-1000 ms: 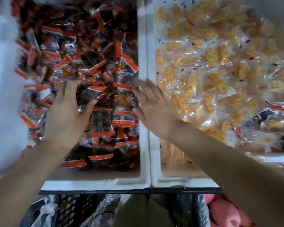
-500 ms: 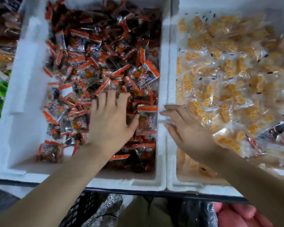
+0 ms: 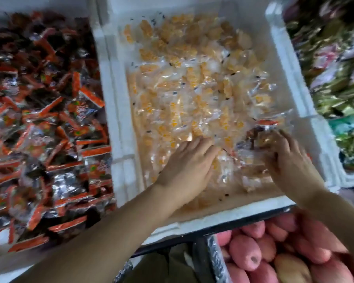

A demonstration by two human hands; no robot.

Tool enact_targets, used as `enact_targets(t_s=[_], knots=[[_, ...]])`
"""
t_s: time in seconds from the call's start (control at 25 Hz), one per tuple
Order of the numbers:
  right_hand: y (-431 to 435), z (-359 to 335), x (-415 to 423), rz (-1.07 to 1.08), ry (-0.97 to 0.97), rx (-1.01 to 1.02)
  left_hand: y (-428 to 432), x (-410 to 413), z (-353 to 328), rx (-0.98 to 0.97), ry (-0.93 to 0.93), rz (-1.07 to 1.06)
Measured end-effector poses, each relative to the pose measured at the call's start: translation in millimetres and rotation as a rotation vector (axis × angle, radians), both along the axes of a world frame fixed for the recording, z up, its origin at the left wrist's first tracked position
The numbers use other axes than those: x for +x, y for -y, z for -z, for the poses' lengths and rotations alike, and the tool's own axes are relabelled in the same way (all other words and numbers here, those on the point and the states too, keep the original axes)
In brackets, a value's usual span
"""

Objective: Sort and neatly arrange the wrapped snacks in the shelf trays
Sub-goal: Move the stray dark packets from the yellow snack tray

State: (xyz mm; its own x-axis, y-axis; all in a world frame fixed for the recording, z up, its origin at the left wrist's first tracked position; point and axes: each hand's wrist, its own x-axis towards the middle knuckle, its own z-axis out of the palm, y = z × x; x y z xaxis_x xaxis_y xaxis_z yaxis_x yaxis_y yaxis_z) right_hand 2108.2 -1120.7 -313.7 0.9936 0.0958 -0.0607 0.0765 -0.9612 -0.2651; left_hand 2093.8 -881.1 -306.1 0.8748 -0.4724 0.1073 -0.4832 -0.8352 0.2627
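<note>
Head view | we now work white foam tray (image 3: 119, 111) | left hand (image 3: 187, 162) flat on clear-wrapped yellow snacks (image 3: 192, 88) | right hand (image 3: 290, 158) grips orange-edged dark packet (image 3: 263, 125), likely a misplaced stray.

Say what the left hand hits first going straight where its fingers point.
The left hand meets the yellow snacks piled right at its fingertips; it likely touches them now, depth being unclear.

The left packets (image 3: 49, 119) are dark brown and silvery with orange-red strips and white lettering. The white foam tray (image 3: 119, 111) holds clear wrappers (image 3: 192, 88) over yellow-orange pieces, flecked with small black marks. A stray packet (image 3: 262, 127) at its near right is dark with an orange-red edge. Far right, blurred green and pink packs (image 3: 335, 84); nearest, pink-red fruit (image 3: 243, 256).
</note>
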Motion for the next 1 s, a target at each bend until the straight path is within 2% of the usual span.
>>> enact_targets(t_s=[0.12,0.24,0.44,0.6,0.72,0.84,0.92,1.0], knots=[[8,2,7,0.046,-0.104,0.128,46,25,0,0.003,-0.099,0.13],[17,9,25,0.017,-0.127,0.02,72,50,10,0.157,-0.146,0.221],[31,3,37,0.083,0.009,-0.033,79,54,20,0.245,-0.149,0.131],[25,-17,43,0.154,0.155,0.078,73,60,25,0.227,-0.099,0.105],[14,-28,65,0.179,0.25,0.182,56,65,29,0.228,0.035,0.098],[-1,-19,91,0.202,0.18,0.379,46,67,23,0.323,0.137,0.077],[0,-11,95,0.208,0.115,0.456,49,68,20,0.327,0.14,0.093],[11,-6,85,0.145,0.07,0.334,52,69,25,0.245,0.125,0.154]])
